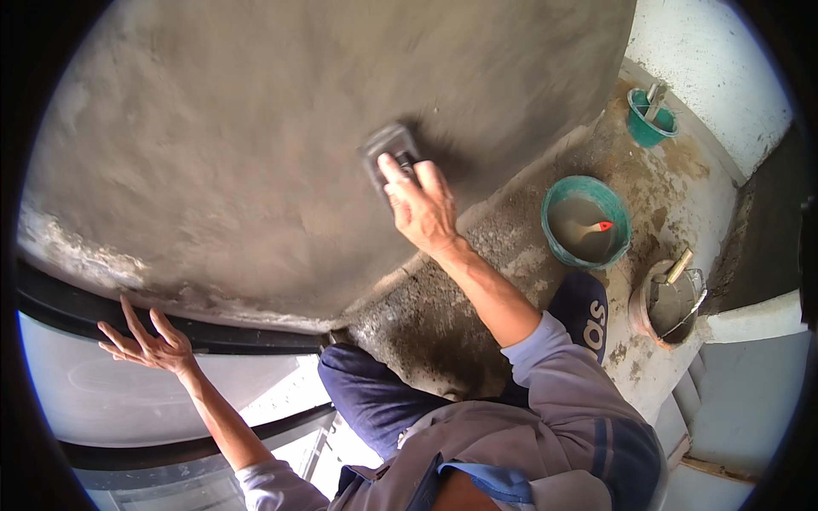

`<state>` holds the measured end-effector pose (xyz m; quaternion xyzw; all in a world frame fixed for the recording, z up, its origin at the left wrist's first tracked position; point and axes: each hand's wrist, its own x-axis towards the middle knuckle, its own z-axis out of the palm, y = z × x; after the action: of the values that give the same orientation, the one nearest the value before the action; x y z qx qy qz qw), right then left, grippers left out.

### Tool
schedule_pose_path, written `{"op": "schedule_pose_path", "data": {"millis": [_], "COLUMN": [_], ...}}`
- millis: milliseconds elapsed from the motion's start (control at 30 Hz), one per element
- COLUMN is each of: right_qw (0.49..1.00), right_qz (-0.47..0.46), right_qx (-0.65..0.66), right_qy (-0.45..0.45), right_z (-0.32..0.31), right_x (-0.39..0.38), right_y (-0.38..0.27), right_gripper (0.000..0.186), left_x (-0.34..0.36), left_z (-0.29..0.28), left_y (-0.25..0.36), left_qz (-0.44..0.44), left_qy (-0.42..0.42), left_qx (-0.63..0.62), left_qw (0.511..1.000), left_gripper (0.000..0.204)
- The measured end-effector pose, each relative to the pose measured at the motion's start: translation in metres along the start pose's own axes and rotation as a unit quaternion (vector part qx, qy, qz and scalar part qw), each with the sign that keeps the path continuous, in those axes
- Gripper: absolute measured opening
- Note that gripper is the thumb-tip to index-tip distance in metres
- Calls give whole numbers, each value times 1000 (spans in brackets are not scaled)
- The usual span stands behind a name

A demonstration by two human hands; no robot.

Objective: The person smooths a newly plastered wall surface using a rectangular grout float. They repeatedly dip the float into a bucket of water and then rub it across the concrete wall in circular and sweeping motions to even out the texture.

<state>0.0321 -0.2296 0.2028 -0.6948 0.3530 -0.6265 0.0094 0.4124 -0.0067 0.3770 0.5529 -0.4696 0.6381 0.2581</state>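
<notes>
My right hand (424,209) grips the handle of a dark rectangular plastering float (388,140), slightly blurred, its face against the wet grey plaster wall (256,153). Over at the left, my left hand (149,341) has its fingers spread and holds nothing. It is beside the dark window frame (77,311), near the wall's lower edge; whether the fingertips touch the frame I cannot tell. Along that edge the plaster is rough and pale.
A green bucket (550,223) of grey liquid holds a brush (595,228) with a red-tipped handle. A smaller green bucket (645,134) with a tool stands farther off. Nearer is a mortar bucket (641,311) with a wooden-handled tool (680,266). Wet debris covers the floor (477,298).
</notes>
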Motion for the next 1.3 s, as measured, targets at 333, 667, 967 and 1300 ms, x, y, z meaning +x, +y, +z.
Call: {"op": "schedule_pose_path", "data": {"millis": [333,667,967,1300], "right_qw": [968,984,950,992], "right_qz": [197,93,237,82], "right_qx": [-105,-22,5,-59], "right_qy": [115,149,-205,77], "right_z": [-28,-74,-20,-68], "right_x": [-6,125,-182,95], "right_y": [155,108,90,135], "right_gripper": [48,46,53,55], "left_x": [2,3,4,2], "left_z": [0,-1,11,-3], "left_y": [1,-3,11,-5], "left_qz": [16,61,45,61], "left_qy": [-19,-11,3,-29], "left_qx": [21,36,6,32], "left_qw": [999,997,999,997], "left_gripper": [57,58,60,60]}}
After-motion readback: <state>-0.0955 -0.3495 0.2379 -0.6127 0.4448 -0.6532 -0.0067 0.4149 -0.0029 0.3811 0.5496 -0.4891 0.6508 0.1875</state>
